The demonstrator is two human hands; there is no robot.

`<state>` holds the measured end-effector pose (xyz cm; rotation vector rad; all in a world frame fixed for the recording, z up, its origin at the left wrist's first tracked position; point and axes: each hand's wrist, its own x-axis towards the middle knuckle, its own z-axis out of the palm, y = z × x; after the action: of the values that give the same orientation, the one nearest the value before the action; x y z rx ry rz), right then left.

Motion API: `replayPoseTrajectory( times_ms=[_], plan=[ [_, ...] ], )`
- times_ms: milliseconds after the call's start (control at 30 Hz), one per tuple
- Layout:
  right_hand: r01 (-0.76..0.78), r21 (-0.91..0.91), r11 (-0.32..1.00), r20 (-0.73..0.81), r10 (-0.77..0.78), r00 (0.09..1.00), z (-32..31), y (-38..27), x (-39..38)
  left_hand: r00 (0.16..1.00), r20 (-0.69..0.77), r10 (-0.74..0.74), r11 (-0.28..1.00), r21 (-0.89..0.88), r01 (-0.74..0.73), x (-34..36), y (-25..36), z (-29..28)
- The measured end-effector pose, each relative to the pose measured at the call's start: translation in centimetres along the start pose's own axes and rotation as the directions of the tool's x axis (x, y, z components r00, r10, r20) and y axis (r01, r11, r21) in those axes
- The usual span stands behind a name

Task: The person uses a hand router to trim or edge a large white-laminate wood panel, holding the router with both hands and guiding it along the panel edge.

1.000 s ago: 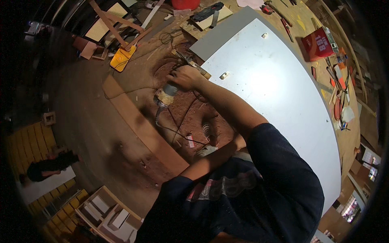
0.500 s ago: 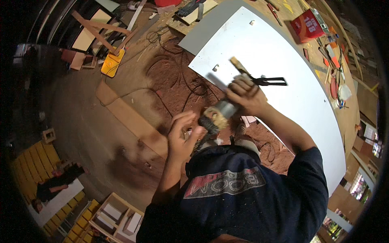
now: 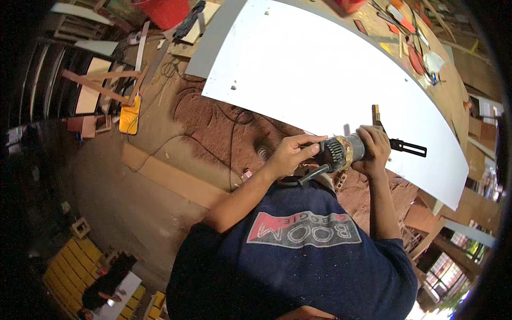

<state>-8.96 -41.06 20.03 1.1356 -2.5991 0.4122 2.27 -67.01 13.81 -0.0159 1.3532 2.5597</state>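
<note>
One power tool point(image 3: 344, 151), long axis running left to right, is by the near edge of the white panel point(image 3: 314, 64); the right hand point(image 3: 375, 148) wraps its grey barrel; the left hand point(image 3: 290, 156), fingers bent, meets its black end, grip unclear.

Before you stands a wooden table point(image 3: 450, 98). On it lies a grey sheet point(image 3: 213, 48), which shows beyond the left end of a large white panel point(image 3: 320, 69) lying over it. Along the far edge of the table you have a red container point(image 3: 349, 5), a red-handled tool point(image 3: 416, 58) and a whitish crumpled piece point(image 3: 433, 62). On your floor point(image 3: 122, 202) there are reddish dust point(image 3: 205, 120), a long brown board point(image 3: 170, 173) and dark cable point(image 3: 214, 153).
</note>
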Motion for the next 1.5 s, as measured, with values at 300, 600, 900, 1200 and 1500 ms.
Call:
replayPoseTrajectory(
  times_ms=[300, 600, 900, 1200, 1500],
  plan=[
    [-0.235, -0.062, 0.970, -0.056, 0.231, 0.971, -4.1, 5.0, -10.0, 0.841, -0.138, 0.523, 0.184, 0.982, 0.046, 2.1, -3.8, -6.9],
    [-0.429, -0.092, 0.899, -0.144, 0.415, 0.899, -7.0, 9.2, -16.2, 0.960, 0.124, 0.252, -0.320, 0.947, -0.038, 0.0, -10.8, -9.6],
    [-0.436, -0.122, 0.892, -0.188, 0.410, 0.892, -8.5, 9.1, -17.0, 0.901, -0.080, 0.426, -0.524, 0.790, 0.318, -2.7, -3.7, -16.6],
    [-0.518, -0.160, 0.840, -0.306, 0.456, 0.836, -7.8, 0.7, -15.9, 0.441, -0.772, 0.458, 0.632, 0.632, 0.449, -5.1, 4.3, -28.5],
    [-0.610, -0.122, 0.783, -0.270, 0.565, 0.779, -7.1, -7.5, -13.5, 0.485, -0.850, 0.206, 0.972, 0.234, -0.002, -2.9, 2.4, -30.8]
  ],
)
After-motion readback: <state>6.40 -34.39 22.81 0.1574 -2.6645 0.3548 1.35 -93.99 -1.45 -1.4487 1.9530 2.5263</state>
